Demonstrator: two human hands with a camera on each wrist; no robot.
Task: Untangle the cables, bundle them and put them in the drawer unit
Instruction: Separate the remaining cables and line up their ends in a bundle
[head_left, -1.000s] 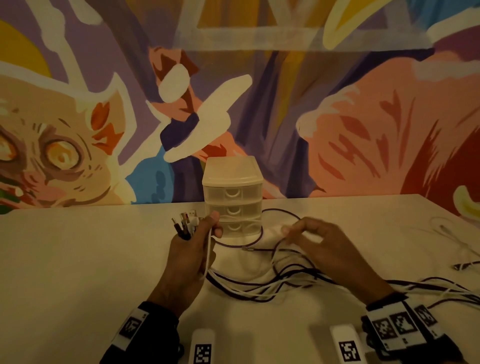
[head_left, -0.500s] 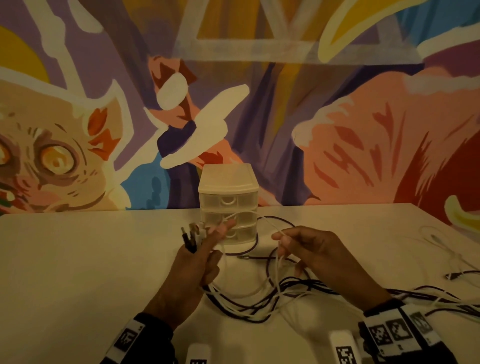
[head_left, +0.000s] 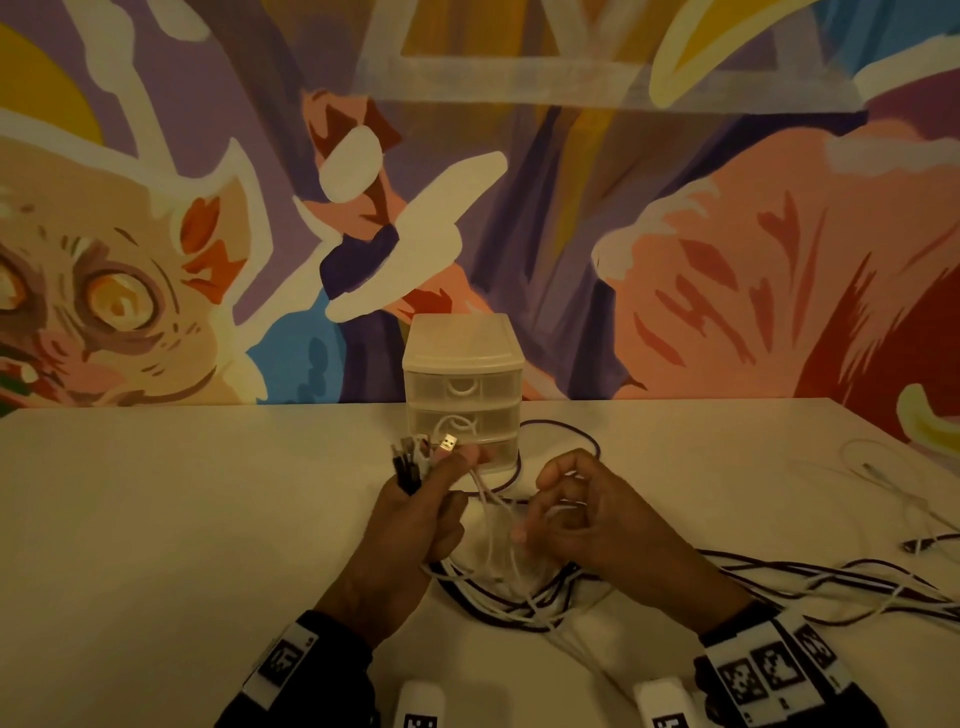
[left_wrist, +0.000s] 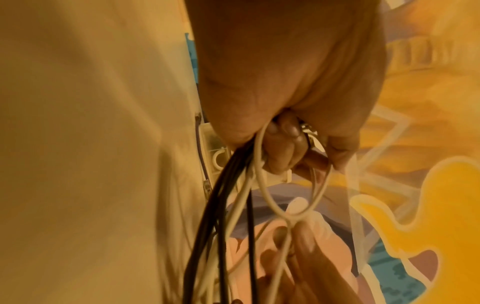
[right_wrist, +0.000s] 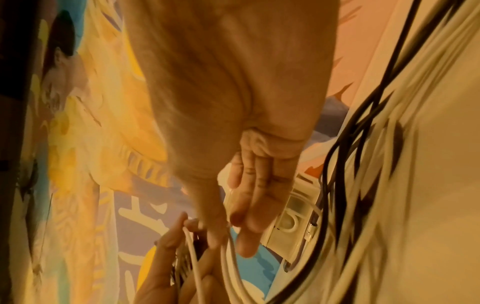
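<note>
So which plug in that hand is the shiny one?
The silver USB plug on the white cable, sticking up by the left hand's thumb. The other plugs bunched in that hand look dark, not shiny.

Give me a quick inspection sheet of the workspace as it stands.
Surface: pale table, dim warm light.
Job's things: translucent drawer unit at the back, its three drawers closed.
Clutter: loose cable lying apart at far right.
Grippers: left hand grips a bunch of plug ends; right hand pinches a white cable.
Cables: black and white cables tangled, trailing right.
Surroundings: painted mural wall.
</note>
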